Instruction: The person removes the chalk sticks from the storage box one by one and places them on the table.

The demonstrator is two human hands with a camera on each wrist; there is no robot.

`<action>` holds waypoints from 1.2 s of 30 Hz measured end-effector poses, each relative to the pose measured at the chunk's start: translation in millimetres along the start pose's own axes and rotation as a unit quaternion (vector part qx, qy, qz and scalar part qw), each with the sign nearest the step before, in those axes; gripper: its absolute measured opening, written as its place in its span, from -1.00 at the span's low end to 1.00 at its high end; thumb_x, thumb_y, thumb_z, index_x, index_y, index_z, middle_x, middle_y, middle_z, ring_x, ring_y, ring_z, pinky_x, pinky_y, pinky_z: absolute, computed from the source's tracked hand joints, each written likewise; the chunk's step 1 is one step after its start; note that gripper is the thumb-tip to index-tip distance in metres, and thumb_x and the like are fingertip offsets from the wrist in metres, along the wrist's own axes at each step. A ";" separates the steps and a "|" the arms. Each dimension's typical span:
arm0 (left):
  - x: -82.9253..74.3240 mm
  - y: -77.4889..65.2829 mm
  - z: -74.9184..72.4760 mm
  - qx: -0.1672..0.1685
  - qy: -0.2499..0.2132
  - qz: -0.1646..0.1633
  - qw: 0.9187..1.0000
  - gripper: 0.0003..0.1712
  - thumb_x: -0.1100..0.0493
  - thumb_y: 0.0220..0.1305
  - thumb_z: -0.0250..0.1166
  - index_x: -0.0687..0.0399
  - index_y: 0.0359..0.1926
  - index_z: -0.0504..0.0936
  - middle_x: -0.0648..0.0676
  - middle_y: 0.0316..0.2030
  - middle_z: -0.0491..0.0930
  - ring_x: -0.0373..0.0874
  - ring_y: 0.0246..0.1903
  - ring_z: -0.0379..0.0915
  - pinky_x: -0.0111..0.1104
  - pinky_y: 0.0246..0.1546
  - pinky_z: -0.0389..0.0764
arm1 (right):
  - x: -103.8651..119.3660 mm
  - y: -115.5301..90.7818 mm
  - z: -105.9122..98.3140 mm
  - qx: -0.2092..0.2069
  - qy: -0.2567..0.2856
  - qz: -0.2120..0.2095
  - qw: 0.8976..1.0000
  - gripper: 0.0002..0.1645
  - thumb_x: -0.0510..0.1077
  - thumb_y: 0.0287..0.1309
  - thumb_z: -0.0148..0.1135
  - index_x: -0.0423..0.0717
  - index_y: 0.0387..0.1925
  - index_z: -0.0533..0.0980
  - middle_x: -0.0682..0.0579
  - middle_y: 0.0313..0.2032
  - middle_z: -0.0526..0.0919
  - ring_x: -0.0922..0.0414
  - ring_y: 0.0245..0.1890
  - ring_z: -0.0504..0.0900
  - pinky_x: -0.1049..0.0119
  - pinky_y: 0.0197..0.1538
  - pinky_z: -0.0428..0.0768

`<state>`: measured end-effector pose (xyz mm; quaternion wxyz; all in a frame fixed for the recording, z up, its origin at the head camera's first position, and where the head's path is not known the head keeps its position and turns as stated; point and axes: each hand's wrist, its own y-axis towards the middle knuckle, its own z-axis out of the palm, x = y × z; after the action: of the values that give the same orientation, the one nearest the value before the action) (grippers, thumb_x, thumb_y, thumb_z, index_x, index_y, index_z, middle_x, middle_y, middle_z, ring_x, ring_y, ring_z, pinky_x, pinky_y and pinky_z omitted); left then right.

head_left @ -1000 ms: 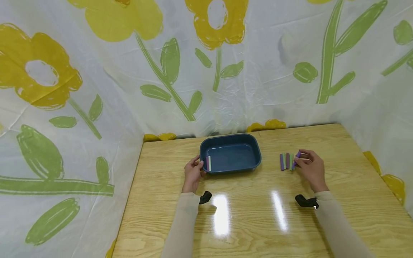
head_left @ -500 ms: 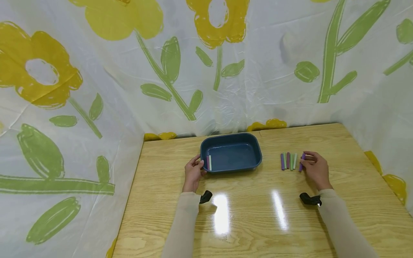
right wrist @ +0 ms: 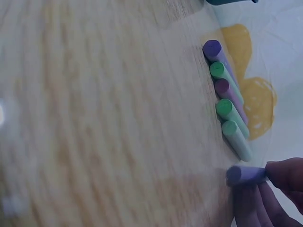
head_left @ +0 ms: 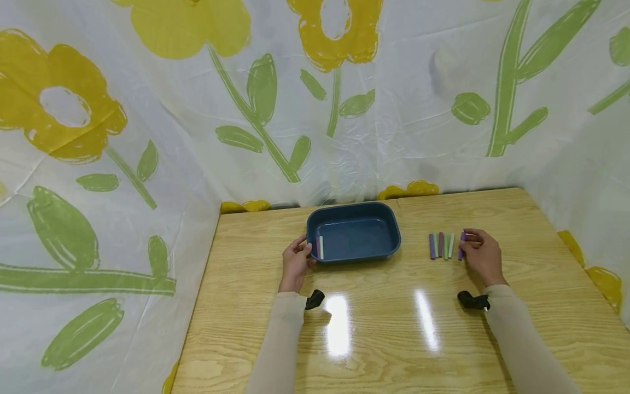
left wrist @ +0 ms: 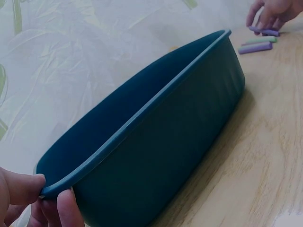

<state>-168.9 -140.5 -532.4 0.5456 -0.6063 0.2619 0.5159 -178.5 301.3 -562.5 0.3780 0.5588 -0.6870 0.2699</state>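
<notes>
My left hand [head_left: 296, 265] grips the left end of a dark blue plastic basin [head_left: 354, 259], thumb over the rim and fingers beneath it, as the left wrist view shows. Inside the basin, a maroon and a white chalk stick [head_left: 321, 247] lie side by side at the left. At the right, my right hand [head_left: 484, 257] pinches a purple chalk stick [right wrist: 246, 175] between thumb and fingers, low over the table. Just left of it lies a row of several chalk sticks, among them a purple one [head_left: 432, 246], a maroon one [head_left: 440, 244] and a pale one [head_left: 450, 245].
The wooden table [head_left: 384, 317] runs back to a white curtain [head_left: 408, 131] with yellow flowers, which also hangs along both sides. The basin stands near the back edge. A black wrist camera [head_left: 473, 300] is strapped to each wrist.
My right hand has shifted right with the purple chalk stick, out from the row's right end, and then stayed about there. My left hand and the basin have kept their place.
</notes>
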 end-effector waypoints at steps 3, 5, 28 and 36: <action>0.4 0.7 -0.6 0.002 0.000 -0.001 1.000 -0.53 0.32 0.58 0.20 0.17 0.44 0.53 0.07 -0.12 0.40 -0.12 -0.26 0.46 -0.47 -0.37 0.60 | 0.5 -0.7 0.7 -0.003 -0.003 -0.007 1.000 -0.55 -0.30 0.51 0.18 -0.43 0.32 0.48 -0.49 0.12 0.62 0.74 -0.33 0.33 0.74 -0.28 0.40; 1.0 1.6 -1.0 0.004 0.001 -0.001 1.000 -0.52 0.30 0.58 0.20 0.18 0.45 0.52 0.07 -0.11 0.40 -0.11 -0.24 0.46 -0.46 -0.35 0.61 | 1.5 -0.9 1.5 -0.004 0.000 -0.006 1.000 -0.56 -0.29 0.51 0.17 -0.42 0.31 0.49 -0.47 0.12 0.63 0.72 -0.32 0.34 0.74 -0.27 0.40; 0.6 1.3 -0.9 0.009 -0.007 0.006 1.000 -0.53 0.34 0.57 0.20 0.22 0.43 0.52 0.05 -0.18 0.39 -0.10 -0.27 0.46 -0.48 -0.39 0.60 | 99.7 -10.3 75.0 0.027 0.137 -0.135 0.981 -0.67 -0.43 0.41 0.23 -0.41 0.16 0.58 -0.39 0.04 0.66 0.52 -0.21 0.55 0.67 -0.20 0.58; 0.3 0.0 -0.4 0.003 -0.007 0.003 1.000 -0.53 0.35 0.57 0.20 0.20 0.42 0.54 0.06 -0.17 0.40 -0.11 -0.27 0.46 -0.48 -0.40 0.60 | 132.0 -19.9 117.2 0.068 0.165 -0.153 0.972 -0.69 -0.47 0.36 0.26 -0.42 0.11 0.60 -0.37 0.01 0.68 -0.13 -0.12 0.71 0.60 -0.19 0.59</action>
<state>-168.6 -140.8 -532.8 0.5479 -0.6001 0.2614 0.5210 -196.5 129.3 -521.8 0.4843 0.6292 -0.5016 0.3435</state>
